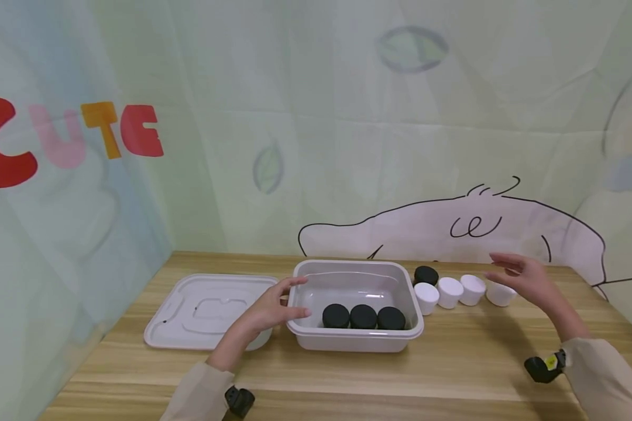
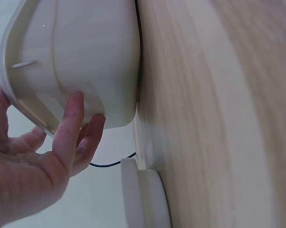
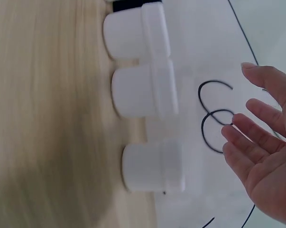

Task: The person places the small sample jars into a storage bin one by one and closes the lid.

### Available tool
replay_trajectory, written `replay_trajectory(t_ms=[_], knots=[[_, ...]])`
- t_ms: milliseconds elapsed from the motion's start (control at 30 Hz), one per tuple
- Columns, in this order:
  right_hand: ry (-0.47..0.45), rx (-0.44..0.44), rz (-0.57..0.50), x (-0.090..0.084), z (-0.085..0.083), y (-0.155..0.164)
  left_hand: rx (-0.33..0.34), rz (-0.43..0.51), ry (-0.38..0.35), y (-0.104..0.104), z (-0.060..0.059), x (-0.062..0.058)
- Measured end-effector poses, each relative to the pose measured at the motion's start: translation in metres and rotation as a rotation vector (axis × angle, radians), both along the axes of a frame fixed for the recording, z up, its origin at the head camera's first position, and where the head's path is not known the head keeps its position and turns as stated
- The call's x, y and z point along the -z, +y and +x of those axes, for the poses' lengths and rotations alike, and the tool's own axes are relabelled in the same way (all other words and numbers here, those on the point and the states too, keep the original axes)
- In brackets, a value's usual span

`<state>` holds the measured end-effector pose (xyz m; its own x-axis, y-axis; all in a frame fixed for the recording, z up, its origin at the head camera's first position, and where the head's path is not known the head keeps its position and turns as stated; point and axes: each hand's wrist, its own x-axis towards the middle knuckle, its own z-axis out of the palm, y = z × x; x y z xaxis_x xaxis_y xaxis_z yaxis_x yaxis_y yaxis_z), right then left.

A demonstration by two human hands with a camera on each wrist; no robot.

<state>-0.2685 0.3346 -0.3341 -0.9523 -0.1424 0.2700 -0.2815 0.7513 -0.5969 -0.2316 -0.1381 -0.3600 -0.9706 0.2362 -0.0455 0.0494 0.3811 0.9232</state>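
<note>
My left hand [image 1: 271,307] holds a pale grey plastic food box [image 1: 355,342] by its left end, with some fingers over the rim and others against the outer wall, as the left wrist view [image 2: 71,61] shows. Inside the box, three jars with black lids [image 1: 363,316] line the front wall. My right hand [image 1: 524,283] hovers above the rightmost white jar [image 1: 500,295], fingers apart and holding nothing. In the right wrist view its palm [image 3: 271,175] is bare beside the white jars [image 3: 143,90]. Other white jars [image 1: 450,292] stand in a row right of the box.
A pale grey lid [image 1: 216,310] lies flat on the wooden table [image 1: 453,374], left of the box. One more black-lidded jar [image 1: 426,275] stands behind the white row. A printed cloth backdrop [image 1: 347,175] rises at the table's back edge.
</note>
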Motion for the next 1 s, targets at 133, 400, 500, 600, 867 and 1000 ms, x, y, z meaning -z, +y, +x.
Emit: replay_trajectory(t_ms=[133,400,500,600,867,1000], knots=[[-0.032,0.018,0.022,0.006,-0.001,0.009,0.004,-0.004,0.002,0.000,0.000,0.000],[-0.121,0.071,0.095,0.019,-0.003,0.021,-0.013,0.001,-0.007,0.001,0.000,0.001],[-0.138,0.091,0.112,0.024,-0.004,0.025,-0.012,0.005,-0.008,0.001,0.000,0.001],[-0.134,0.110,0.119,0.029,-0.005,0.028,-0.008,0.009,-0.009,0.001,-0.001,0.002],[-0.143,0.156,0.120,0.038,-0.006,0.030,0.026,0.020,0.000,-0.001,0.001,-0.001],[-0.160,0.165,0.096,0.039,-0.006,0.030,0.025,0.022,-0.004,-0.001,0.001,-0.001]])
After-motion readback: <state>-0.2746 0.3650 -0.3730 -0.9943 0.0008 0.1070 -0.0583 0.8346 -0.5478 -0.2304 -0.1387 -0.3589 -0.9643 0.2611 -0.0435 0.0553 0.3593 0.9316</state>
